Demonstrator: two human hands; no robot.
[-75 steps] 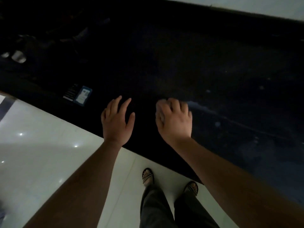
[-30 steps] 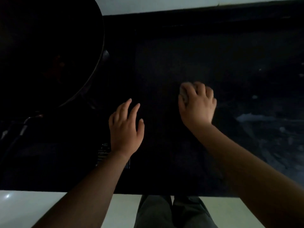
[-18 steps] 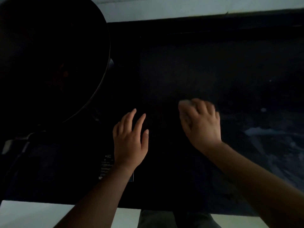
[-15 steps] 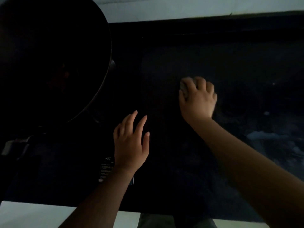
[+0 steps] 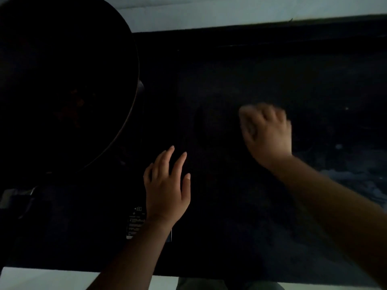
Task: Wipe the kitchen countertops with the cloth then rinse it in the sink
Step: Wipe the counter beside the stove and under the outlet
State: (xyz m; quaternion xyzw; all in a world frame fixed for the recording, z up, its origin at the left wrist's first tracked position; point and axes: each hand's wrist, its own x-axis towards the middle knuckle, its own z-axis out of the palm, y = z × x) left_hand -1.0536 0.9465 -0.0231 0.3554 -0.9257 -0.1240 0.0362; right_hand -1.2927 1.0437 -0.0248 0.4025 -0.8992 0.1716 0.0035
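A dark counter [image 5: 261, 216] was seen from above in very dim light, with a pale wall [image 5: 230, 13] running along its far edge. The right hand [image 5: 267, 132] was laid knuckles-up on the counter, its fingers [image 5: 261, 114] curled down and closed over the cloth [image 5: 244, 114]. Only a pale sliver of the cloth was seen, at the fingertips on the hand's left, far side; the rest was hidden beneath the palm. The hand and the cloth were blurred, so the cloth's shape and folds could not be made out. The cloth was pressed between the fingers and the counter, roughly midway between the counter's near and far edges.

The left hand [image 5: 166, 185] was held flat and empty, palm down, with its fingers spread and extended toward the wall. Whether it was touching the counter could not be told. It was placed nearer the body than the right hand and well apart from it, with bare counter between them.

A large dark pan [image 5: 62, 91] was seen at the far left, beside the left hand. A small printed label [image 5: 136, 222] was partly covered by the left wrist. Pale smears [image 5: 356, 178] were visible on the counter to the right of the right forearm.
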